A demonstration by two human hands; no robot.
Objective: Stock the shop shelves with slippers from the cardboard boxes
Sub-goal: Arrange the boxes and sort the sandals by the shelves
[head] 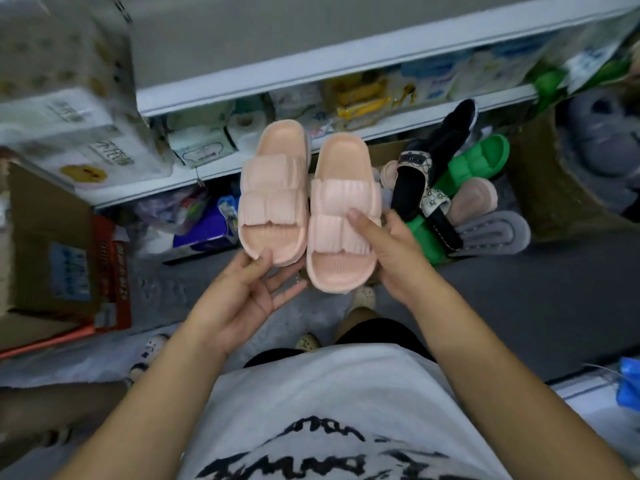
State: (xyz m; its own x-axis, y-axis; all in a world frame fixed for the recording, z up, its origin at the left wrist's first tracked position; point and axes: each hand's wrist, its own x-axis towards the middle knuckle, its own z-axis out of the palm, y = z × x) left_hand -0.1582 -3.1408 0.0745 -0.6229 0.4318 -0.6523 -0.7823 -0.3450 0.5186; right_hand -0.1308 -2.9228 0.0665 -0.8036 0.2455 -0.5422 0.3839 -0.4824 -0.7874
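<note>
Little print is legible. Large dark characters run across a white pack (100, 147) on the left shelf, too blurred to read. A blue label (69, 268) on the cardboard box (45, 216) at left carries smeared print. Bold black lettering crosses the person's white T-shirt (329, 441), seen upside down and unreadable.

Packets on the far shelf (381, 95) blurred beyond reading, cardboard box (568, 188) at right cut off, left box (45, 237) smeared, right-hand fingers hidden under a pink slipper (341, 216).

Head view, steeply downward, close over both hands (239, 292).
</note>
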